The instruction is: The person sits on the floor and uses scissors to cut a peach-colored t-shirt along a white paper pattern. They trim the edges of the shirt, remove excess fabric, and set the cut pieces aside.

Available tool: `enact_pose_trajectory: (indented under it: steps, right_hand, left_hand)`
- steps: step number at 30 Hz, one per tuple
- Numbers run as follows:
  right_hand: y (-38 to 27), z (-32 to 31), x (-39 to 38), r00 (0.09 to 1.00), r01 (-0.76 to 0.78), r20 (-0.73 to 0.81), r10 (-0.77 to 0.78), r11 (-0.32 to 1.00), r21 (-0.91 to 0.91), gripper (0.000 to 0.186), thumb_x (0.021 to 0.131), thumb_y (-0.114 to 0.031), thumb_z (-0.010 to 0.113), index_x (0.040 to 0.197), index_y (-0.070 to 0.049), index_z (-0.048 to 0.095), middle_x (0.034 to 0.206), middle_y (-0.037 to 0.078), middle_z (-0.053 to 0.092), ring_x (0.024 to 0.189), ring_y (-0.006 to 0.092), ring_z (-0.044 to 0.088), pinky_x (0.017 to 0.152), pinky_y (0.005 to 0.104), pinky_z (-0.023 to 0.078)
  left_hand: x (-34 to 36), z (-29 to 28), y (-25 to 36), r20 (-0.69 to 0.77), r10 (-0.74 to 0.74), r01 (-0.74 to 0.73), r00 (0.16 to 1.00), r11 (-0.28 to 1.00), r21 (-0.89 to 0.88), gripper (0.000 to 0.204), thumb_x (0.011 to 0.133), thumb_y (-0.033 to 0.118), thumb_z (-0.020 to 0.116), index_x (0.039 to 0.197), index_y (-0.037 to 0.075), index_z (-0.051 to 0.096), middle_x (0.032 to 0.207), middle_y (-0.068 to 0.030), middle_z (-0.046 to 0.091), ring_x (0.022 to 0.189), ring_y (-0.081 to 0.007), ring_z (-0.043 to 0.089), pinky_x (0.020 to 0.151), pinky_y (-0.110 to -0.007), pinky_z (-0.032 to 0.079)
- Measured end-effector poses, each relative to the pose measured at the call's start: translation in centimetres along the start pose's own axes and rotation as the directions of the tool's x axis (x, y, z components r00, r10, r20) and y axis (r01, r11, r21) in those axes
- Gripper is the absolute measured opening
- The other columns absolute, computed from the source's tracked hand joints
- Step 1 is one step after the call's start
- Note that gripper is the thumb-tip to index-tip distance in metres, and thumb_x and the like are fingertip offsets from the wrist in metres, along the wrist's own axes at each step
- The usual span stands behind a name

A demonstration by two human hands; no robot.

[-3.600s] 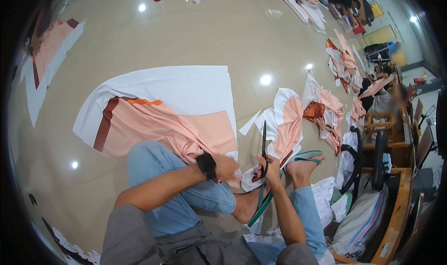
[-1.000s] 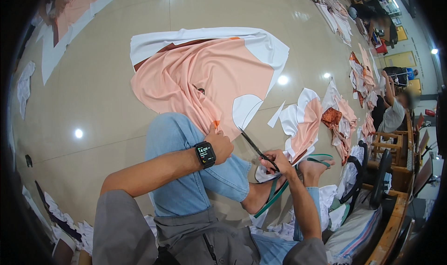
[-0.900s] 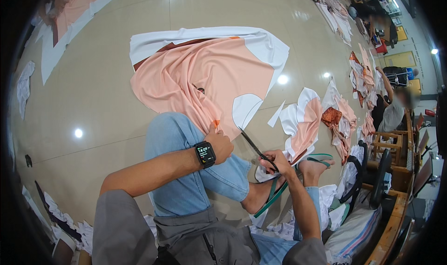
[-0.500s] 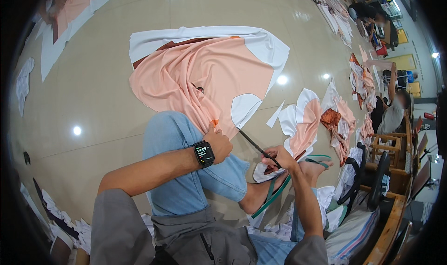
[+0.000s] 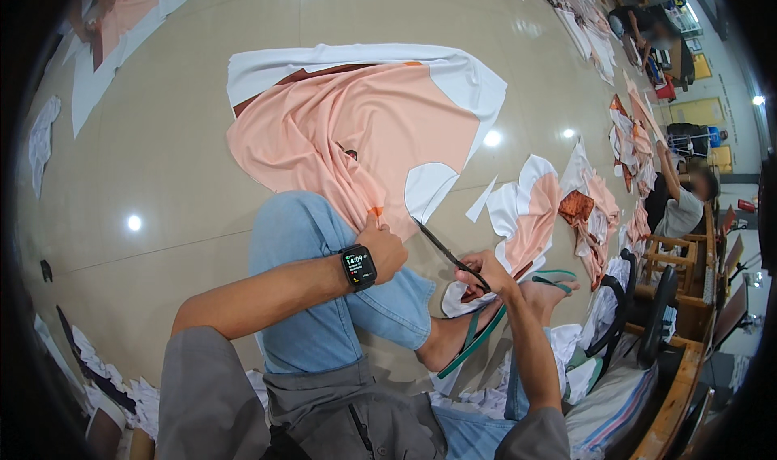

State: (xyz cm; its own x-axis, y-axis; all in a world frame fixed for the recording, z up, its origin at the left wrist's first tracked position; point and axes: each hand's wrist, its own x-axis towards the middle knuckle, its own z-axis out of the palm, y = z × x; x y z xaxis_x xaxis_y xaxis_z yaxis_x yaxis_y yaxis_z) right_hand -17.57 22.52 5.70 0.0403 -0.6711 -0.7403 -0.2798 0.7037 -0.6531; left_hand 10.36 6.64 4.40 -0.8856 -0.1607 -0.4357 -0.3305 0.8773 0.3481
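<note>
The peach-and-white fabric [image 5: 396,128] lies on the floor [image 5: 154,152], upper centre of the frame. Judging by its loose folds, it handles as light, soft and prone to slide; hold it near the lower edge, clear of the blades. The left hand [image 5: 383,250] has its grip closed on that edge (beside an orange patch [image 5: 377,211]). The right hand [image 5: 490,272] has its grip wrapped around the handles of the black scissors [image 5: 441,247].
</note>
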Motion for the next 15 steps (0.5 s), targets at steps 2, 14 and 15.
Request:
enact_pose_trajectory:
  steps: [2,14,15]
  right_hand:
    - [0.6,0.1,0.0,1.0,-0.012,-0.026,0.013,0.999,0.049,0.055,0.085,-0.05,0.085,0.089,0.002,0.069,0.056,0.001,0.057,0.044,0.0061,0.053,0.041,0.0222,0.039]
    - [0.2,4.0,-0.3,0.993,0.038,-0.112,-0.031,0.997,0.066,0.054,0.089,-0.048,0.081,0.097,0.004,0.069,0.055,0.0,0.056,0.042,0.0078,0.053,0.04,0.0228,0.038]
    - [0.1,4.6,-0.2,0.992,0.045,-0.126,-0.031,0.993,0.112,0.055,0.089,-0.049,0.081,0.098,0.004,0.069,0.055,0.0,0.055,0.042,0.0079,0.052,0.04,0.0229,0.037]
  left_hand:
    - [0.1,0.0,0.1,-0.001,-0.001,0.001,1.0,1.0,-0.006,0.038,0.094,0.044,0.068,0.107,0.01,0.077,0.113,-0.0103,0.073,0.121,-0.0311,0.063,0.111,-0.068,0.033]
    - [0.4,1.6,-0.2,-0.127,0.027,-0.032,0.991,0.999,-0.04,0.024,0.091,0.03,0.069,0.099,0.011,0.081,0.1,-0.0146,0.077,0.115,-0.0391,0.067,0.107,-0.075,0.028]
    - [0.5,1.8,-0.2,-0.126,0.029,-0.034,0.992,0.999,-0.04,0.023,0.09,0.028,0.069,0.099,0.011,0.081,0.1,-0.0146,0.077,0.115,-0.0395,0.067,0.107,-0.075,0.028]
